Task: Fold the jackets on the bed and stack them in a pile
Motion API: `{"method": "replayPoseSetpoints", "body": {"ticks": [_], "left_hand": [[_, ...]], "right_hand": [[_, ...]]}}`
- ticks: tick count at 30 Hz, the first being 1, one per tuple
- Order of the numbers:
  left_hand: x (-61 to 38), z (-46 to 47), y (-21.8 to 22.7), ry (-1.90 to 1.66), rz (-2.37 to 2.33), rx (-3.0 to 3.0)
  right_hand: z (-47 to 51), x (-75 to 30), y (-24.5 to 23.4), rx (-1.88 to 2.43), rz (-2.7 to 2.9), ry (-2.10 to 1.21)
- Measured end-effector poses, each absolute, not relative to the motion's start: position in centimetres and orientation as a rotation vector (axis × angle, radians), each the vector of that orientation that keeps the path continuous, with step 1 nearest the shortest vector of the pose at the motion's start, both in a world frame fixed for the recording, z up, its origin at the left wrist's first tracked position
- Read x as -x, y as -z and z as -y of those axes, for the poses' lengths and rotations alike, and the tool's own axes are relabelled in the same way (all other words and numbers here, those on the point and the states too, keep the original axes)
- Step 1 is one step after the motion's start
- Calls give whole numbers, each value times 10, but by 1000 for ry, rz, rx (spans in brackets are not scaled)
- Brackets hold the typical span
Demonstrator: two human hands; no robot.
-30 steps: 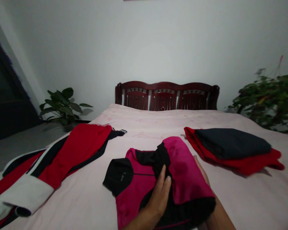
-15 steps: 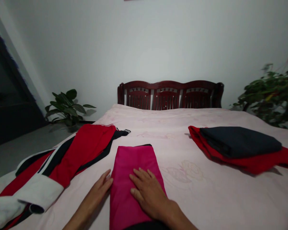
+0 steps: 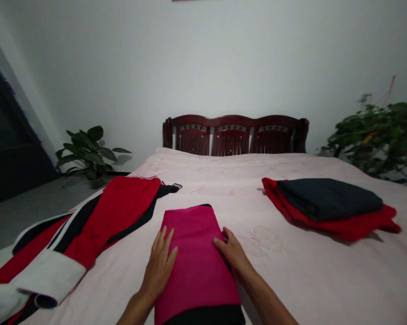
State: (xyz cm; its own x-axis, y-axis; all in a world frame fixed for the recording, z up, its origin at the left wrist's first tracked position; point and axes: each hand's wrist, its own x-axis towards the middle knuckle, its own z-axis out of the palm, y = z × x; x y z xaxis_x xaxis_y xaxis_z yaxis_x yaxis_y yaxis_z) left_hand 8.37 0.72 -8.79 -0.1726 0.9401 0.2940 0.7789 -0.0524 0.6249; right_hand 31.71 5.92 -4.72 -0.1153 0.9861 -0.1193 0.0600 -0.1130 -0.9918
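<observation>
A magenta garment [image 3: 196, 266], folded into a long rectangle with a black band at its near end, lies flat on the bed in front of me. My left hand [image 3: 161, 262] rests on its left edge, fingers stretched out and apart. At the opposite edge is my right hand [image 3: 233, 253], its thumb over the cloth and its fingers along the side; part of those fingers is hidden. Neither hand lifts the garment.
To the left lies a loose red, white and navy garment [image 3: 122, 212]. A dark folded garment [image 3: 328, 198] sits on a red one [image 3: 348, 232] at the right. The pale pink bedsheet [image 3: 291, 275] reaches a wooden headboard [image 3: 230, 135]. Potted plants [image 3: 91, 153] flank the bed.
My right hand has moved from the middle of the magenta garment to its right edge. My left hand has gone forward onto the left edge. The view has shifted slightly.
</observation>
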Motion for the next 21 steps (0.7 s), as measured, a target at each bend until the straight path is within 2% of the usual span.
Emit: {"method": "replayPoseSetpoints", "body": {"ticks": [3,6,15,18,21], "left_hand": [[-77,-6,88,-1215,-1956,-1609],[-77,-8,87,-1273,-1875,-1553],[-75,-9,79,-1391,-1769,-1256],[-74,-8,74,-1453,-1704,-1093],[-68,-11,78,-1441,-1691,-1014]], "right_hand": [[-61,-322,39,941,1006,-1949],[-61,-320,35,761,921,-2212],[-63,-302,54,625,719,-2076],[-65,-320,38,577,755,-2009],[-73,-354,3,555,799,-1912]]}}
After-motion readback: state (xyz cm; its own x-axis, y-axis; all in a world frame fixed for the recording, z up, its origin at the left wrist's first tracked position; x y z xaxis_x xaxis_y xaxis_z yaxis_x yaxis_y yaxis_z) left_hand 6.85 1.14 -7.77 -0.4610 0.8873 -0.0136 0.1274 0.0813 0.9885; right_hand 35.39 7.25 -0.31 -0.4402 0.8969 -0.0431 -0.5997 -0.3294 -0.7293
